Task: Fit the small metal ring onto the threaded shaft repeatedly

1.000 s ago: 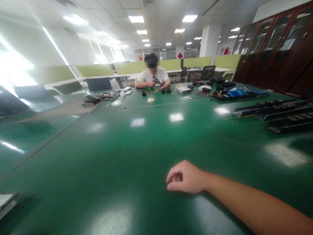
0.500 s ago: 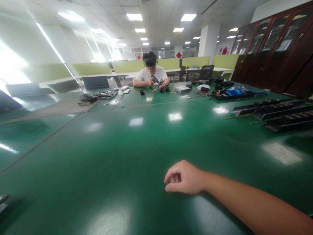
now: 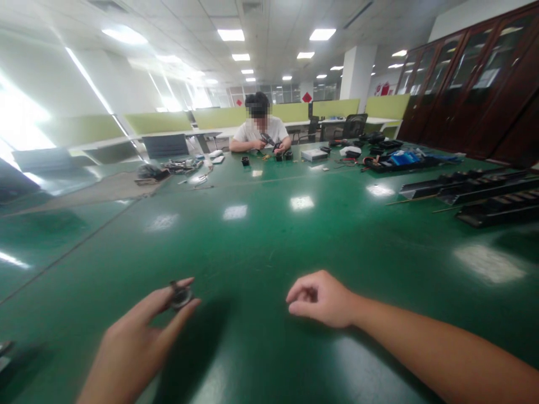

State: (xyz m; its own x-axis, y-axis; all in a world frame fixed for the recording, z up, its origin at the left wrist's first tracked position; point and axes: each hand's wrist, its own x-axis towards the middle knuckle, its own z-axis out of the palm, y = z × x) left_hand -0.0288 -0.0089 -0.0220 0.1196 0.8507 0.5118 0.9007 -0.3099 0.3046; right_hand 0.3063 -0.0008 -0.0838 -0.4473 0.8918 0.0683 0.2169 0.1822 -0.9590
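My left hand [image 3: 135,342] reaches up from the lower left over the green table [image 3: 252,247]. Its fingertips pinch a small dark round part [image 3: 181,295], held just above the surface. My right hand [image 3: 322,298] rests on the table at centre right, forearm running off the lower right corner. Its fingers are loosely curled with nothing visible in them. The two hands are about a hand's width apart.
A person in a white shirt [image 3: 260,130] sits at the far end with small black parts [image 3: 281,155] in their hands. Long black trays [image 3: 484,193] lie at the right, a blue-and-black clutter [image 3: 400,159] at the far right, cables and tools [image 3: 168,168] at the far left.
My left hand has come into view from the lower left, holding the small round part. My right hand has hardly moved.
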